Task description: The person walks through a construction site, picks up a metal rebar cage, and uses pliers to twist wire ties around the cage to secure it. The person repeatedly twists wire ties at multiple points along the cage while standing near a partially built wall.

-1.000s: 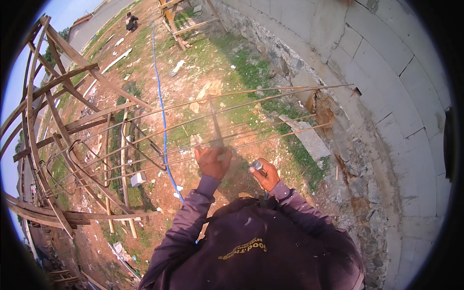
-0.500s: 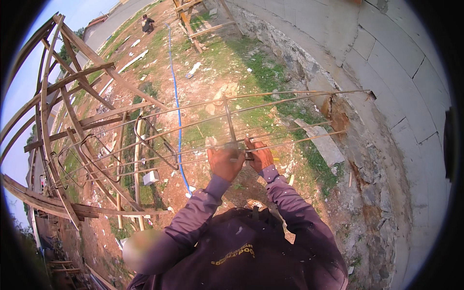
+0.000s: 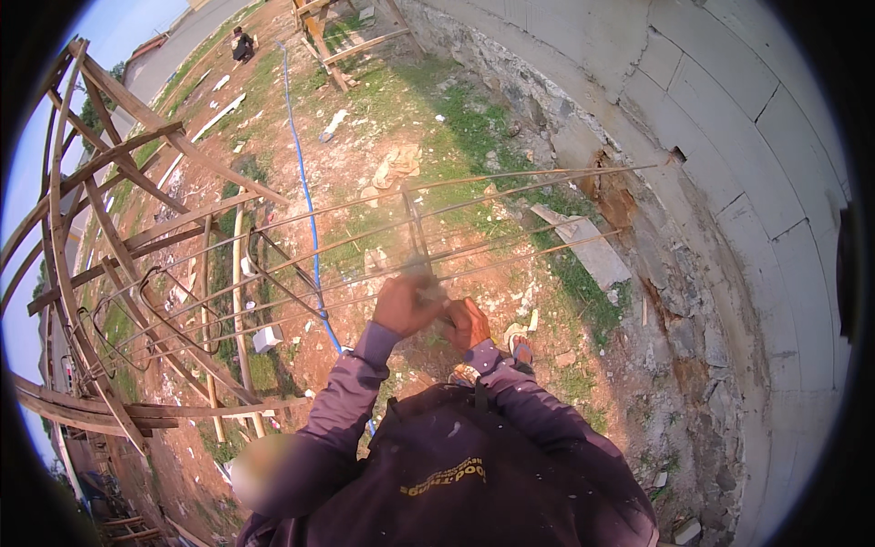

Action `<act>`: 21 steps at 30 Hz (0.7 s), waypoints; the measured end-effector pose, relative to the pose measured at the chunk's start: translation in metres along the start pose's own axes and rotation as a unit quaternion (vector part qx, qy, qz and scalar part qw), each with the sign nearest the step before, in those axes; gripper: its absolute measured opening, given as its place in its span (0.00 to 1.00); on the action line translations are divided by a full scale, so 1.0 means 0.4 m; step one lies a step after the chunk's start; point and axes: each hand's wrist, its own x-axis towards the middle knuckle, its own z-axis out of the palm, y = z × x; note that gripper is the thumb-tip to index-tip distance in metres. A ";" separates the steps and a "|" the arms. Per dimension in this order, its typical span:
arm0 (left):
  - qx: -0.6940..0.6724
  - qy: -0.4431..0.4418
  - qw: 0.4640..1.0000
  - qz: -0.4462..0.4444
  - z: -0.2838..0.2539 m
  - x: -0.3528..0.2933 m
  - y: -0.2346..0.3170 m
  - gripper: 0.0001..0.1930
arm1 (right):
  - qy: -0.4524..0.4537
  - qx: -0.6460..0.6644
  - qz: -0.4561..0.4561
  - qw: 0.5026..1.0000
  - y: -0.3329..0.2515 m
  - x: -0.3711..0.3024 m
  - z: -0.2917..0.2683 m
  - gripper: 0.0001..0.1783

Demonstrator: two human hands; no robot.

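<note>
Long thin steel bars (image 3: 510,192) run across in front of me, held apart by bent square stirrups. One stirrup (image 3: 416,228) stands upright on the bars just beyond my hands. My left hand (image 3: 406,305) is curled at the nearest bar, by the stirrup's lower end; a blurred patch covers its fingertips. Close beside it, on my side of the bars, is my right hand (image 3: 467,324), its fingers bent in toward the left hand. Whatever lies between the fingers is hidden or too small to make out. More stirrups (image 3: 182,314) hang on the bars at the left.
A wooden frame of poles (image 3: 137,237) stands at the left, under the bars. A blue hose (image 3: 305,182) crosses the littered ground. At the right rises a grey block wall (image 3: 720,118) with a flat slab (image 3: 583,246) near its foot. A person (image 3: 241,44) crouches far off.
My right hand has come away from the bar toward me and closer to my left hand. The stirrup tilts slightly differently. The whole view has shifted a little, and a sandalled foot now shows.
</note>
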 end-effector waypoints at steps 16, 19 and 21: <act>-0.093 -0.123 0.988 0.004 -0.007 0.065 -0.114 0.17 | 0.040 -0.092 0.030 0.994 -0.049 -0.072 0.082 0.40; -0.028 -0.089 0.994 0.061 0.014 0.053 -0.129 0.21 | 0.009 -0.089 0.081 0.993 -0.093 -0.072 0.097 0.40; 0.025 -0.080 0.993 0.087 0.028 0.046 -0.144 0.24 | -0.028 -0.083 0.125 0.988 -0.131 -0.068 0.081 0.38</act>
